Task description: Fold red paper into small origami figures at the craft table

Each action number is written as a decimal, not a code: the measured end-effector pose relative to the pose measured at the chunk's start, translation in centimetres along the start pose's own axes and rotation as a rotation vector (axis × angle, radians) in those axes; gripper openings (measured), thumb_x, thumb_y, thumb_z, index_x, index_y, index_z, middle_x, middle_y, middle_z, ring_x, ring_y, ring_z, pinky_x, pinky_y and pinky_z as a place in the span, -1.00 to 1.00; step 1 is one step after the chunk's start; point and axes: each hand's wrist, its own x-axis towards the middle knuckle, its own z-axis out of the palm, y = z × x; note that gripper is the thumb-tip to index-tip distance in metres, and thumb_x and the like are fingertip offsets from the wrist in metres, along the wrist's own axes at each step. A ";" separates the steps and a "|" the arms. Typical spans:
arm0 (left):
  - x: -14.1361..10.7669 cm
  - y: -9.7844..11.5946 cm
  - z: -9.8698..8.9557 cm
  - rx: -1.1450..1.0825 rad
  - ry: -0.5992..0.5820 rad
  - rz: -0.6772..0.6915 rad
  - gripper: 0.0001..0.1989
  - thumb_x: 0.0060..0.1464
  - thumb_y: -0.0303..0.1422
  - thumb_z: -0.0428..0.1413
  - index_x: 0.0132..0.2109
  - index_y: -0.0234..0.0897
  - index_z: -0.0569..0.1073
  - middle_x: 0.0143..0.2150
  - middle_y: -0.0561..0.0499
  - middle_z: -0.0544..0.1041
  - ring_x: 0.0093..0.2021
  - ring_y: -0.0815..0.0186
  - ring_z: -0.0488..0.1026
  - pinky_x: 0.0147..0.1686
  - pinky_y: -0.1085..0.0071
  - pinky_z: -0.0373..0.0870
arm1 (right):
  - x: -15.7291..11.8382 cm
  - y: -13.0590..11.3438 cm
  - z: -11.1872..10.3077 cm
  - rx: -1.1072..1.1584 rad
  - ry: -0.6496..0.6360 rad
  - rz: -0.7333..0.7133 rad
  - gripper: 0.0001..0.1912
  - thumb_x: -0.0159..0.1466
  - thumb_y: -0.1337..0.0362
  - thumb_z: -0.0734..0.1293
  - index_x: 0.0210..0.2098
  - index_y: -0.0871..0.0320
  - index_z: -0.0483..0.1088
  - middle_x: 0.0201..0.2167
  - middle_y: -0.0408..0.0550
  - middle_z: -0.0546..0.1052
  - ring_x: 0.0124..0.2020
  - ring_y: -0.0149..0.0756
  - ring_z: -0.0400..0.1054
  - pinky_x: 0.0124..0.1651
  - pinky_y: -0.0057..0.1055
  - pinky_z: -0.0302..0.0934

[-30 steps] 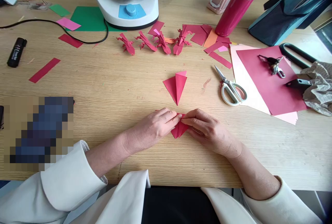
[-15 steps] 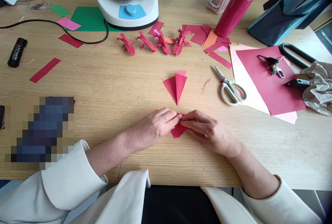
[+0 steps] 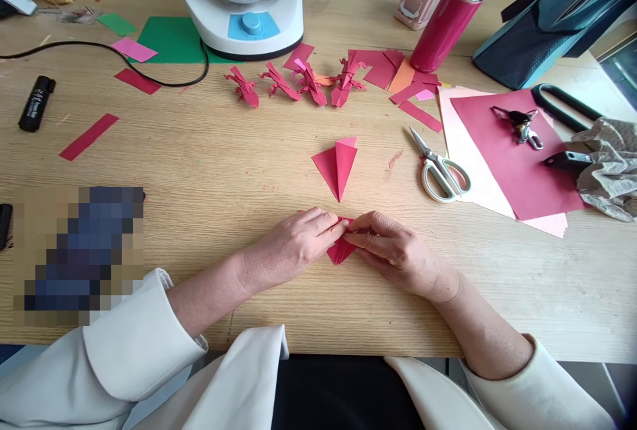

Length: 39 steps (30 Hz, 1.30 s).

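Both my hands meet over a folded piece of red paper point(image 3: 340, 252) on the table close to me. My left hand point(image 3: 306, 239) presses its fingertips on the paper's upper left side. From the other side my right hand point(image 3: 391, 249) pinches it with thumb and fingers. Its lower point shows between the hands; the rest is hidden under my fingers. Just beyond lies another folded red paper point(image 3: 336, 168), its narrow tip toward me. Farther back, several finished red origami figures point(image 3: 307, 83) stand in a row.
White-handled scissors point(image 3: 442, 174) lie to the right, beside large red sheets point(image 3: 497, 151) with keys point(image 3: 522, 126) on them. At the back are a white fan point(image 3: 249, 22) and a red thermos point(image 3: 452, 18). A black marker point(image 3: 37, 103) and a red strip point(image 3: 89, 137) are at left.
Both hands stay almost in place on the folded paper, with the right fingers shifting very slightly left. The whole view has moved a little.
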 end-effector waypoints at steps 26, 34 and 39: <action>-0.1 -0.2 0.7 0.045 0.066 0.033 -0.74 0.30 -0.48 -0.06 0.06 -0.40 0.40 -0.12 -0.13 0.49 -0.09 0.24 0.43 -0.03 0.27 0.47 | 1.1 -2.8 4.2 -0.334 0.341 0.476 -0.89 0.19 0.47 0.32 -0.36 0.15 0.35 -0.44 -0.13 0.37 -0.41 -0.31 0.25 -0.31 -0.38 0.13; -0.2 -0.2 0.9 0.037 0.076 0.022 -0.73 0.29 -0.50 -0.04 0.08 -0.40 0.40 -0.09 -0.13 0.50 -0.08 0.24 0.44 -0.02 0.28 0.47 | 1.0 -2.8 4.0 -0.360 0.309 0.416 -0.88 0.22 0.47 0.29 -0.34 0.13 0.38 -0.42 -0.10 0.38 -0.41 -0.31 0.26 -0.32 -0.40 0.15; -0.2 -0.2 0.9 0.016 0.065 0.020 -0.71 0.27 -0.52 -0.04 0.10 -0.38 0.39 -0.08 -0.14 0.49 -0.06 0.24 0.44 -0.03 0.27 0.48 | 0.8 -2.8 3.6 -0.354 0.275 0.400 -0.88 0.27 0.44 0.27 -0.31 0.13 0.42 -0.39 -0.06 0.39 -0.39 -0.31 0.29 -0.33 -0.39 0.19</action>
